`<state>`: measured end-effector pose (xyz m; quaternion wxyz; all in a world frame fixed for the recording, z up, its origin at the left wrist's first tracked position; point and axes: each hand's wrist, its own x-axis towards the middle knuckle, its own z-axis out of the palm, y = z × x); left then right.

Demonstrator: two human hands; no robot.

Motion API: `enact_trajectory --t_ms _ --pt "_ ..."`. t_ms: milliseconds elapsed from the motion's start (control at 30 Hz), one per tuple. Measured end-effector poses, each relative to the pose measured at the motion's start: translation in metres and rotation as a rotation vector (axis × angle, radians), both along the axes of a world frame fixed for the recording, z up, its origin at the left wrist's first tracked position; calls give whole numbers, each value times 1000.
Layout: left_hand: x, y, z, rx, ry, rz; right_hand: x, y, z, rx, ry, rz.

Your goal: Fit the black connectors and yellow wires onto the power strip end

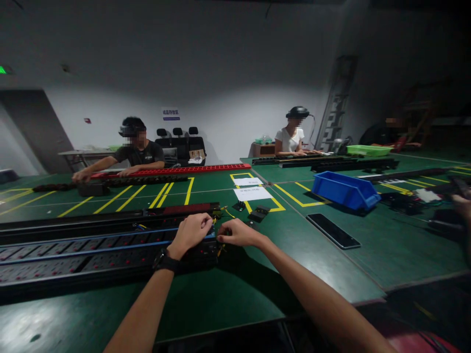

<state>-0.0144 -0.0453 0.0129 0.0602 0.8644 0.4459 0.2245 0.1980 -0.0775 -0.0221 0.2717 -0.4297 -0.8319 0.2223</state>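
Long black power strips [121, 259] with rows of sockets and small red parts lie side by side at the left, their ends pointing right. My left hand [192, 231], a black watch on its wrist, rests with curled fingers on the end of the strips. Just off that end, my right hand [239, 232] is closed in a pinch; what is between its fingertips is too small to make out. Yellow wires [221, 251] stick out below those fingertips. Small black end pieces [259, 213] lie on the green table beyond my right hand.
A dark phone [333, 230] and a blue bin [344, 190] are to the right. Paper sheets [253, 193] lie ahead. Across the table, one person [142, 152] handles a long dark part near a red rail [191, 169]; another person [290, 139] sits farther right. A hand shows at the right edge.
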Motion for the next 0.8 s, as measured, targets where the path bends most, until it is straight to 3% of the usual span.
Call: enact_trajectory --t_ms 133,333,800 --pt "1 -6 5 41 66 85 -4 -3 -3 -16 -98 55" --pt "3 -6 0 66 131 116 -10 -1 -9 15 -107 70" --pt "2 -4 -5 61 179 133 -20 -8 -5 -79 -84 -235"
